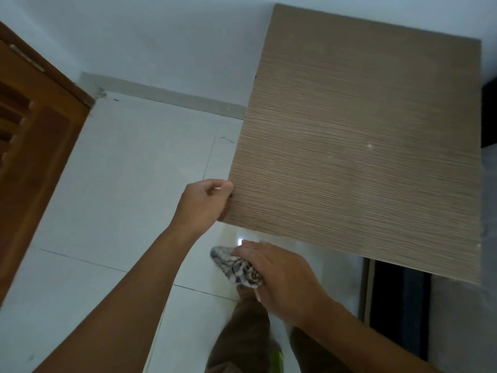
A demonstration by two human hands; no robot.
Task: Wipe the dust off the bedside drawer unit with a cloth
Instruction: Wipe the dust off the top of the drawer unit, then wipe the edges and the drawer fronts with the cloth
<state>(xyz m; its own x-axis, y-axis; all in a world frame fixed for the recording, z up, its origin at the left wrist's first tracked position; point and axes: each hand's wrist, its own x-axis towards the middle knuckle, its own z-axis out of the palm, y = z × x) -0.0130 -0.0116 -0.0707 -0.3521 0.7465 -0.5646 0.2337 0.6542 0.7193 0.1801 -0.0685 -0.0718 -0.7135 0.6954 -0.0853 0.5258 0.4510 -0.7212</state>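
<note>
The bedside drawer unit (357, 141) fills the upper right, seen from above as a light brown wood-grain top against the white wall. My left hand (204, 201) rests against its near left corner, fingers curled around the edge. My right hand (282, 275) hovers just in front of the unit's front edge, below the top, and grips a bunched grey-and-white patterned cloth (236, 266) that sticks out to the left of the fingers. The cloth is not touching the top surface.
White tiled floor (121, 197) spreads to the left. A brown wooden door (32, 141) stands at the far left. A dark bed frame edge (398, 305) lies at the lower right beside the unit. My legs and feet (242, 340) are below.
</note>
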